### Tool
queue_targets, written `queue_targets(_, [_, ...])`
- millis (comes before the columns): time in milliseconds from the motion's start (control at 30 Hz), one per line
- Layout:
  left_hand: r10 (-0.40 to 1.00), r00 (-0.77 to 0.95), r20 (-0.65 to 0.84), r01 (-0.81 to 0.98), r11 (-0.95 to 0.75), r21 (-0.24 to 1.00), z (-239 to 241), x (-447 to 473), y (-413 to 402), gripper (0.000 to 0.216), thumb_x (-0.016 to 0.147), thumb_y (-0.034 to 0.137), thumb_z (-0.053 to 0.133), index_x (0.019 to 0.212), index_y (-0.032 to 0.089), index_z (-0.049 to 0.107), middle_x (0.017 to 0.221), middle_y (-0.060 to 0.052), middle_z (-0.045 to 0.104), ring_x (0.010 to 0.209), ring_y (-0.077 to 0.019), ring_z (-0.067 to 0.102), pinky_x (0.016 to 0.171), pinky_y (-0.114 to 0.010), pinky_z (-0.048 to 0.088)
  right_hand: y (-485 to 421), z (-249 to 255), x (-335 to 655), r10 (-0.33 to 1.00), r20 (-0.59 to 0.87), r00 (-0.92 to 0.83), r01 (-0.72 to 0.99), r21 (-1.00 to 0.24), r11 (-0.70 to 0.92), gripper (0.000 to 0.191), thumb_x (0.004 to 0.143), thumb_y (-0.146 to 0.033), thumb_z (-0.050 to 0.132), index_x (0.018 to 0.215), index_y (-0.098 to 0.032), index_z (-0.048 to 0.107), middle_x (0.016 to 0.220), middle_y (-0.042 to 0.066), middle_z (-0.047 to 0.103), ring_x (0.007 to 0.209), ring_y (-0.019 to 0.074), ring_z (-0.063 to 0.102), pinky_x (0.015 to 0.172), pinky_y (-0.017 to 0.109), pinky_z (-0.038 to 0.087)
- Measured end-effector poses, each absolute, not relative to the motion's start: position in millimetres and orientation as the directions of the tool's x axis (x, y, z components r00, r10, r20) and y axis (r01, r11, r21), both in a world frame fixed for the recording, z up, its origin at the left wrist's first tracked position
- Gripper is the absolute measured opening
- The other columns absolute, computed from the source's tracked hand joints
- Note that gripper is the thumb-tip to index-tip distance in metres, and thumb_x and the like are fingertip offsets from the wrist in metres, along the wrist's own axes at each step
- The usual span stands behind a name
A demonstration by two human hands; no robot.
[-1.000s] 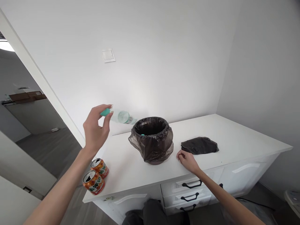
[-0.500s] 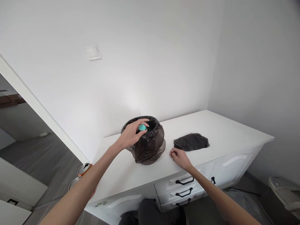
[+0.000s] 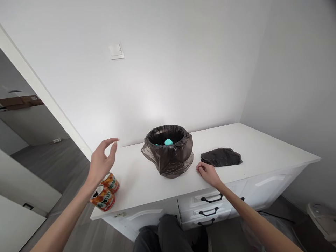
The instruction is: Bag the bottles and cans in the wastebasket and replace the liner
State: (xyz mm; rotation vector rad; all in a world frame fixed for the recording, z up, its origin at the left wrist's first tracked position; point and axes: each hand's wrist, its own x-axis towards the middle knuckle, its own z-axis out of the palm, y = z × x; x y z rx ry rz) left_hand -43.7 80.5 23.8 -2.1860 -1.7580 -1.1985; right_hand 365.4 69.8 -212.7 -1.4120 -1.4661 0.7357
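Note:
A small bin lined with a dark plastic bag (image 3: 168,154) stands on the white counter (image 3: 236,140). Inside it a teal bottle cap (image 3: 168,142) shows above the rim. My left hand (image 3: 101,160) hovers in the air left of the bin, fingers apart and holding nothing, just above two orange drink cans (image 3: 105,192) at the counter's left corner. My right hand (image 3: 207,172) rests on the counter right of the bin with its fingers curled under, nothing visible in it.
A folded dark bag (image 3: 221,156) lies on the counter to the right of the bin. Drawers with black handles (image 3: 211,199) sit below the counter front. A wall switch (image 3: 116,51) is above. An open doorway lies to the left.
My left hand carried a clear bottle with a teal cap to the bin, let it go inside, and has drawn back left, empty. My right hand has stayed on the counter.

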Motion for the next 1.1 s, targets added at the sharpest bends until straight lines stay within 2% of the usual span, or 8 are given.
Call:
queue_targets(133, [0.87,-0.092,0.485,0.95,-0.07,0.305,1.1,-108.5,70.0,0.061,0.094,0.063,0.044,0.136,0.021,0.062,0.137,-0.011,0.069,0.085,-0.0263,0.07,0.086,-0.042,0.054,68.3,-212.5,365.5,0.97,0.217,0.109,0.444,-0.884,0.148,0.022,0.076,-0.032,0.043,0.071,-0.023,0.062,0.066,0.002,0.065,0.059,0.019,0.057,0.063,0.031,0.042])
queue_targets(333, [0.976,-0.158,0.149,0.969,0.125,0.212,-35.4,-154.8,71.8,0.094,0.081,0.076,0.047,0.148,0.009,0.048,0.135,-0.023,0.069,0.122,-0.0393,0.067,0.091,-0.043,0.054,71.6,-223.8,368.2,0.97,0.221,0.101,0.472,-0.869,0.149,0.023,0.079,-0.032,0.044,0.073,-0.023,0.064,0.067,0.002,0.067,0.061,0.0192,0.057,0.063,0.03,0.042])
queue_targets(500, [0.987,-0.16,-0.019,0.969,0.16,0.186,-48.7,-158.8,88.0,0.103,0.069,0.075,0.061,0.15,0.012,0.046,0.137,-0.023,0.068,0.121,-0.0414,0.067,0.086,-0.042,0.055,75.6,-235.8,371.2,0.972,0.217,0.091,0.472,-0.869,0.15,0.022,0.081,-0.031,0.045,0.074,-0.023,0.064,0.068,0.001,0.067,0.062,0.0188,0.058,0.064,0.029,0.042])
queue_targets(633, [0.993,-0.115,0.009,0.964,0.109,0.244,-56.1,-162.8,99.6,0.097,0.062,0.067,0.07,0.145,0.021,0.051,0.144,-0.018,0.066,0.103,-0.0357,0.073,0.076,-0.037,0.055,77.1,-237.4,372.3,0.971,0.222,0.088,0.462,-0.872,0.158,0.022,0.083,-0.03,0.045,0.075,-0.023,0.064,0.07,0.001,0.067,0.064,0.0189,0.059,0.066,0.029,0.043])
queue_targets(767, [0.992,-0.118,0.041,0.967,0.105,0.232,-53.8,-159.6,99.0,0.083,0.066,0.06,0.069,0.137,0.022,0.057,0.134,-0.015,0.071,0.105,-0.0364,0.072,0.076,-0.039,0.055,77.7,-235.3,372.0,0.972,0.216,0.089,0.447,-0.881,0.155,0.022,0.083,-0.03,0.045,0.075,-0.023,0.064,0.07,0.001,0.067,0.063,0.0188,0.059,0.065,0.029,0.043])
queue_targets(833, [0.984,-0.11,0.14,0.965,0.072,0.253,-43.5,-147.5,94.0,0.076,0.07,0.06,0.067,0.135,0.021,0.059,0.129,-0.015,0.072,0.109,-0.0371,0.071,0.081,-0.041,0.055,78.0,-234.9,372.3,0.972,0.217,0.087,0.441,-0.883,0.158,0.022,0.083,-0.029,0.044,0.075,-0.023,0.064,0.07,0.001,0.067,0.063,0.0187,0.058,0.064,0.029,0.042])
queue_targets(967, [0.866,-0.132,0.483,0.916,-0.079,0.393,-2.5,-97.3,79.1,0.071,0.079,0.063,0.065,0.135,0.019,0.06,0.13,-0.016,0.07,0.11,-0.0343,0.07,0.091,-0.043,0.055,79.4,-236.7,374.2,0.974,0.215,0.075,0.415,-0.895,0.166,0.021,0.083,-0.028,0.044,0.076,-0.023,0.064,0.071,0.001,0.068,0.063,0.0184,0.059,0.065,0.029,0.043])
queue_targets(1100, [0.784,-0.182,0.593,0.75,-0.279,0.599,48.0,-24.3,65.4,0.071,0.083,0.061,0.068,0.142,0.024,0.054,0.137,-0.013,0.066,0.112,-0.0295,0.07,0.085,-0.037,0.058,81.5,-238.8,376.1,0.971,0.227,0.073,0.392,-0.902,0.181,0.021,0.083,-0.027,0.044,0.076,-0.023,0.064,0.071,0.001,0.068,0.064,0.0185,0.06,0.066,0.029,0.044])
